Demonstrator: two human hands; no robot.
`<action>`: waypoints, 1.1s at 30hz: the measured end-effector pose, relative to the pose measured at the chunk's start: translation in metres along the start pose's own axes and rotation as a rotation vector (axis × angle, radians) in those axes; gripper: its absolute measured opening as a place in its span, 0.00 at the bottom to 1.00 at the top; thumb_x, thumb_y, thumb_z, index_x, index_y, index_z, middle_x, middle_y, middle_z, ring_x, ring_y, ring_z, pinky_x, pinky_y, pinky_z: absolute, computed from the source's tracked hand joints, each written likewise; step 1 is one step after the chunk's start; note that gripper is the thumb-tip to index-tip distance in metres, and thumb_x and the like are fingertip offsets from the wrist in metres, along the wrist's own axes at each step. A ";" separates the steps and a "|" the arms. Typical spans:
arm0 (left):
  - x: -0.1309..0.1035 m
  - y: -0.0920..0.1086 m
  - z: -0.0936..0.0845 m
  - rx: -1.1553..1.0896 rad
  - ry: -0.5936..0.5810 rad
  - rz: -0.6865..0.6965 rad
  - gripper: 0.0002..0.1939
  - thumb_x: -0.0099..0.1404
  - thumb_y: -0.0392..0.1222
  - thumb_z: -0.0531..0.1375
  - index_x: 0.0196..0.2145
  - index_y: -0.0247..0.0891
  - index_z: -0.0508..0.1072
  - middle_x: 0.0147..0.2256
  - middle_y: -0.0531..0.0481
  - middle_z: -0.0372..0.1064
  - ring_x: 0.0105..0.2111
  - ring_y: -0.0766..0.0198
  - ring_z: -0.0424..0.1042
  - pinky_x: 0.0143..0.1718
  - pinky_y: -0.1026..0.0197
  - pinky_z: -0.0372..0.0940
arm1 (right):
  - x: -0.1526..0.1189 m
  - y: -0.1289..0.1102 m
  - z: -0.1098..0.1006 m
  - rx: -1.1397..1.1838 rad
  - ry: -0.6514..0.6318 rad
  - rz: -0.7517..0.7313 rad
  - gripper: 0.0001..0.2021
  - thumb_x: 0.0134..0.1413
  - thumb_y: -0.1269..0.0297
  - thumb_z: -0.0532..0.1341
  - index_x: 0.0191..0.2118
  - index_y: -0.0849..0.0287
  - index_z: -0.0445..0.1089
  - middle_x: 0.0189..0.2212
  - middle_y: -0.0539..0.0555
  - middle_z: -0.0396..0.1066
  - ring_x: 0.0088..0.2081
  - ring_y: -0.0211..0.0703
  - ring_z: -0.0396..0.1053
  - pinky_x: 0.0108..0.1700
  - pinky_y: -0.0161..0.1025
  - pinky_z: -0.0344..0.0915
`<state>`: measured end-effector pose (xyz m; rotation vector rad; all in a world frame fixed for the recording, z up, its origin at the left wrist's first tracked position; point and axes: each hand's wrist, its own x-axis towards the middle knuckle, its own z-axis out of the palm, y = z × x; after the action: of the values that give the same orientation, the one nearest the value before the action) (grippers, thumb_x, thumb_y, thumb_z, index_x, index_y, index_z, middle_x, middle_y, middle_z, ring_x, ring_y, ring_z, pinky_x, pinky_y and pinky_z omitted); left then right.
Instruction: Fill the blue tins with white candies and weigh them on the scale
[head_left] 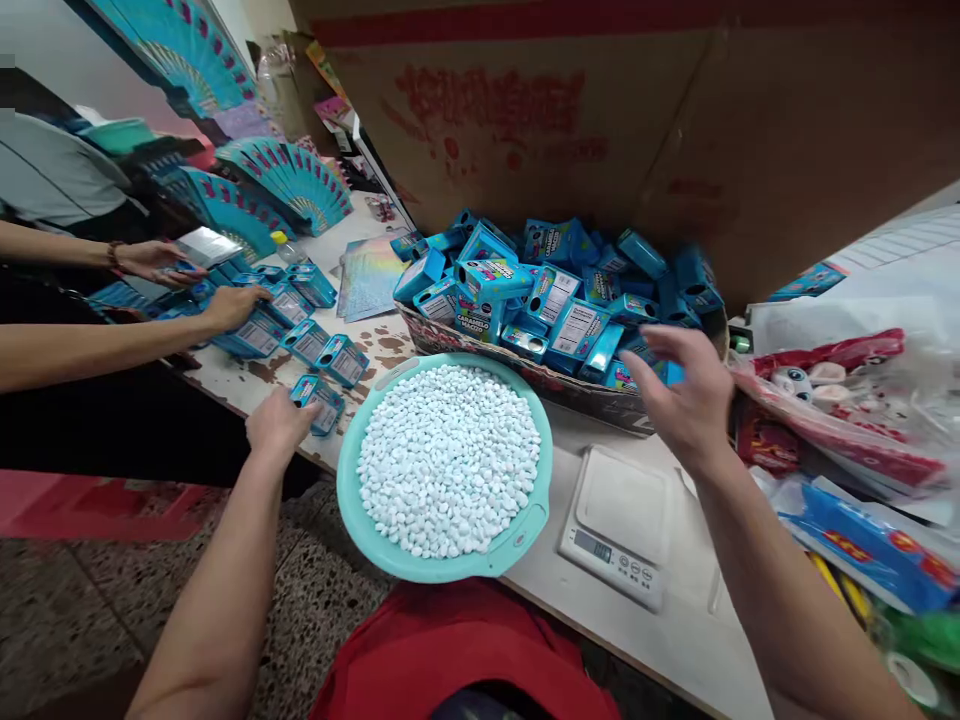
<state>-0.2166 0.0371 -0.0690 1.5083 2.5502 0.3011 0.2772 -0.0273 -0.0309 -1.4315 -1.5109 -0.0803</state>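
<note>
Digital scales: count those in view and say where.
1. The white digital scale sits on the table, right of the teal basin and, in the picture, below the right hand. Another could be hidden behind the plastic bags at the right.

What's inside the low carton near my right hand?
The carton holds a jumbled heap of blue boxes. They hide its bottom, and your right hand covers part of its right end.

A red-printed cardboard panel (637, 110) stands at the back, with iridescent sheets (371, 278) lying to its left.
</note>
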 end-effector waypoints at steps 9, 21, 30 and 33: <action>0.014 0.018 0.030 -0.157 0.187 0.067 0.30 0.64 0.51 0.61 0.56 0.30 0.60 0.57 0.33 0.63 0.61 0.38 0.60 0.60 0.36 0.57 | 0.091 -0.039 0.147 -0.071 -0.425 -0.333 0.41 0.47 0.44 0.70 0.65 0.50 0.58 0.65 0.62 0.58 0.65 0.69 0.54 0.61 0.68 0.56; -0.149 0.029 0.048 -0.274 -0.226 0.548 0.40 0.68 0.61 0.52 0.68 0.34 0.51 0.71 0.32 0.42 0.71 0.41 0.40 0.68 0.36 0.45 | 0.066 -0.069 0.083 0.234 -0.157 -0.063 0.12 0.59 0.55 0.64 0.46 0.52 0.70 0.41 0.54 0.75 0.40 0.44 0.69 0.46 0.44 0.67; -0.136 0.103 0.067 -0.349 -0.346 0.391 0.30 0.64 0.60 0.56 0.58 0.41 0.67 0.58 0.37 0.62 0.59 0.42 0.61 0.59 0.42 0.58 | -0.073 -0.083 0.015 0.527 -0.337 0.362 0.19 0.50 0.57 0.71 0.47 0.52 0.72 0.40 0.51 0.77 0.40 0.46 0.74 0.44 0.43 0.72; -0.128 0.122 0.073 -0.433 -0.358 0.344 0.23 0.61 0.57 0.60 0.49 0.43 0.73 0.50 0.41 0.69 0.52 0.44 0.68 0.54 0.46 0.62 | -0.085 -0.089 0.010 0.493 -0.346 0.397 0.19 0.49 0.55 0.71 0.47 0.52 0.72 0.38 0.50 0.77 0.38 0.45 0.74 0.41 0.42 0.72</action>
<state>-0.0354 -0.0114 -0.1039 1.6375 1.8061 0.5313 0.1835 -0.1070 -0.0431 -1.3457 -1.3548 0.7653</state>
